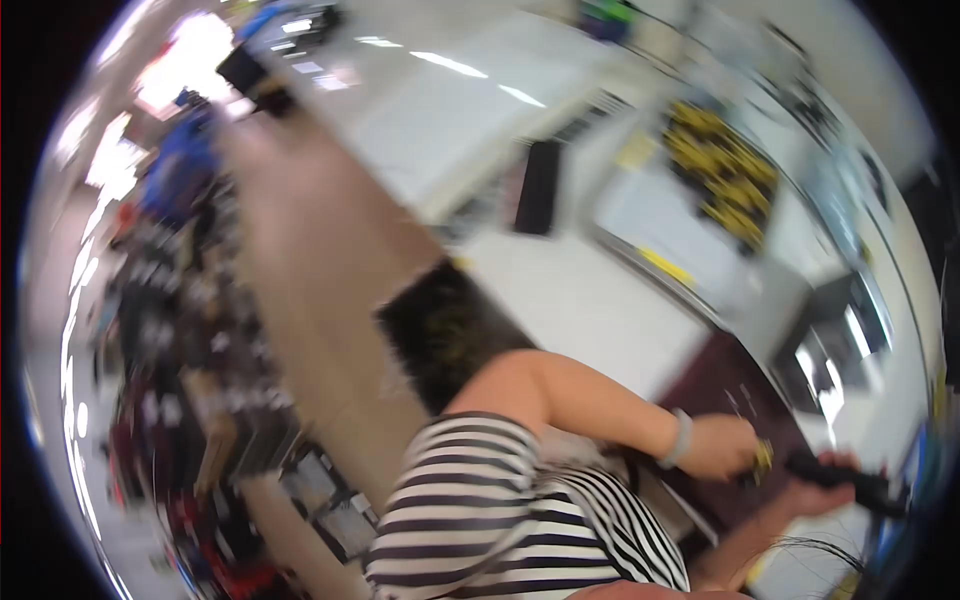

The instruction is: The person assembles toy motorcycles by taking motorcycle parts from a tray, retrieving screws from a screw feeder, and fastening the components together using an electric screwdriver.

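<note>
My left hand (722, 446), with a pale band round its wrist, is closed on a small yellow-and-black part (763, 458). It is over a dark maroon board or mat (728, 385). Close beside it, my right hand (812, 492) is wrapped round a long black handheld tool (868, 488) whose exact kind is blurred. One end of the tool points toward the yellow-and-black part; I cannot tell whether they touch.
Yellow-and-black parts (722, 172) lie heaped in a white tray (640, 215) farther up the white table (570, 295). A dark flat slab (538, 187) lies to its left. A black bin (445, 325) stands by the table's edge, and a shiny grey box (838, 335) beyond my hands.
</note>
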